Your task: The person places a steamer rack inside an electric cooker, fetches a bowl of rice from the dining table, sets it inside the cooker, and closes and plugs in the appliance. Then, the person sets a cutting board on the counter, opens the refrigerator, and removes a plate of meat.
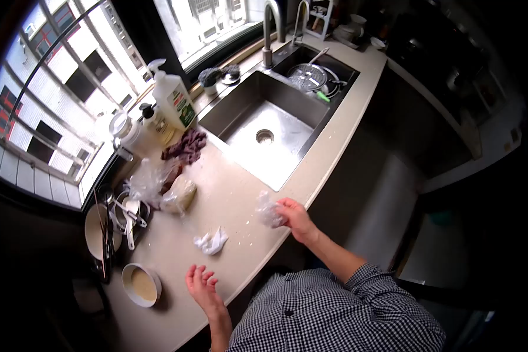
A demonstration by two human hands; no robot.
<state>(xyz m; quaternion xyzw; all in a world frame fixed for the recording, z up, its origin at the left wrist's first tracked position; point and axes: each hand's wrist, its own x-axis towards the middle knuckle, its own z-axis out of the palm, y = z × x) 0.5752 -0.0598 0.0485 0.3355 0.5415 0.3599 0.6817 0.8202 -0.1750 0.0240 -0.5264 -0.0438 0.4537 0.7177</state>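
Note:
My right hand (299, 221) grips a crumpled piece of clear plastic (269, 211) over the counter, near its front edge below the sink. Nothing is held in my left hand (204, 288), whose fingers are apart and slightly curled at the counter's front edge. Just above it lies a crumpled white tissue or cloth (211, 241). A white bowl (141, 285) with pale, beige contents stands left of my left hand. Farther back, clear plastic bags (149, 182) lie beside a pale wrapped item (180, 195).
A steel sink (264, 126) is set into the counter (217, 170), with a rack of dishes (314, 77) beyond it. Pump bottles (174, 97) and a dark cloth (186, 146) sit by the window. Bowls and utensils (129, 220) stand at the left.

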